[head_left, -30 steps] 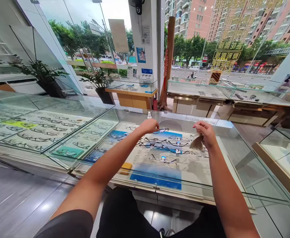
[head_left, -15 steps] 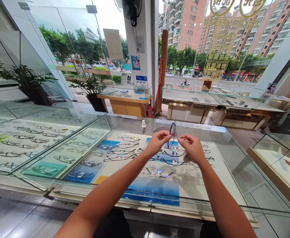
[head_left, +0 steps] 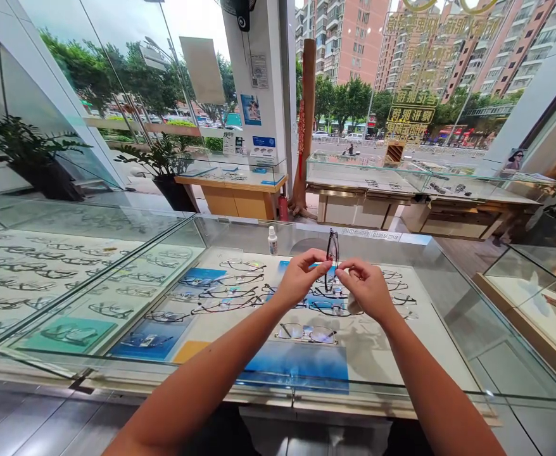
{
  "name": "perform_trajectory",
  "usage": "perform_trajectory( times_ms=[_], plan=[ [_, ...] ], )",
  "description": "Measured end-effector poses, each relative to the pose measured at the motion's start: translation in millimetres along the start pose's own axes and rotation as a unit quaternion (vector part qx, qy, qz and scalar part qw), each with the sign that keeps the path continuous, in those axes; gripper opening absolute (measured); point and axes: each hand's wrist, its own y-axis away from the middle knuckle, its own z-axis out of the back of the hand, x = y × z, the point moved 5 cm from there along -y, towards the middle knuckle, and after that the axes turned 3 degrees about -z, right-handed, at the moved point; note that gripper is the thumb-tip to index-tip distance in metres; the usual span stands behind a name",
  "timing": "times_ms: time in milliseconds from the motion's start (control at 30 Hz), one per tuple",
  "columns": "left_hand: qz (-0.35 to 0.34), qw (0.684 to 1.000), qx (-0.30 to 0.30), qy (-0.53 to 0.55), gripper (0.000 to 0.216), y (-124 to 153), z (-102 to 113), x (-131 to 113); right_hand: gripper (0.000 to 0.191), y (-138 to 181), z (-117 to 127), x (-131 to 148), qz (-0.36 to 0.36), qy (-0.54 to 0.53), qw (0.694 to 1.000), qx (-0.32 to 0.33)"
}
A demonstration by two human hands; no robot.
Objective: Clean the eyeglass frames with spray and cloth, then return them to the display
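Observation:
Upright above the glass counter, a pair of dark-framed eyeglasses [head_left: 332,244] is seen nearly edge-on between my hands. My left hand [head_left: 303,277] pinches its left side with thumb and fingertips. From the right, my right hand [head_left: 367,286] has its thumb and fingers closed at the lower right edge of the frame. A pale, soft-looking piece, perhaps a cloth [head_left: 354,305], shows under the right palm. Below my hands lie clear-lensed glasses [head_left: 309,333] and several rows of dark-framed glasses [head_left: 228,292] inside the display case.
The glass display case [head_left: 377,392] spans the space before me. A small white spray bottle [head_left: 272,241] stands near its far edge. Another case [head_left: 544,304] is at right. Farther back are a wooden-based showcase [head_left: 240,199], potted plants [head_left: 173,183] and a tree-trunk post [head_left: 308,126].
My right hand has moved left, from apart to touching the eyeglasses. The eyeglasses have turned slightly, showing both sides of the frame. The view has shifted a little.

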Motion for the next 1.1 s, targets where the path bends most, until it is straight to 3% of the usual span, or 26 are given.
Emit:
perform_trajectory(
  times_ms=[133, 333, 500, 667, 767, 900, 1100],
  plan=[
    [0.007, 0.999, 0.03, 0.011, 0.036, 0.8, -5.1, -2.1, 0.03, 0.3, 2.5, 1.7, 0.001, -0.004, 1.0, -0.021],
    [0.048, 0.998, 0.019, 0.023, 0.045, 0.7, -3.9, -1.7, 0.023, -0.1, 13.1, 1.5, 0.003, 0.032, 0.997, -0.073],
    [0.056, 0.998, 0.008, -0.011, 0.048, -4.4, 7.7, 1.5, 0.023, -2.8, 37.6, 0.1, 0.003, 0.031, 0.984, -0.175],
    [0.058, 0.994, 0.051, -0.076, 0.046, -6.0, 10.7, 8.1, 0.03, 0.2, 60.2, 4.8, 0.031, 0.022, 0.955, -0.296],
    [0.066, 0.993, 0.07, -0.071, 0.044, -4.6, 8.3, 12.5, 0.029, 3.4, 60.3, 8.6, 0.045, 0.029, 0.946, -0.319],
    [0.056, 0.996, 0.035, -0.062, 0.044, -4.2, 10.2, 11.1, 0.028, 8.7, 47.3, 11.9, 0.077, 0.041, 0.948, -0.306],
    [0.037, 0.994, 0.044, -0.093, 0.042, -2.0, 7.4, 7.5, 0.033, 7.3, 7.8, 13.2, 0.121, 0.166, 0.973, -0.1]
  ],
)
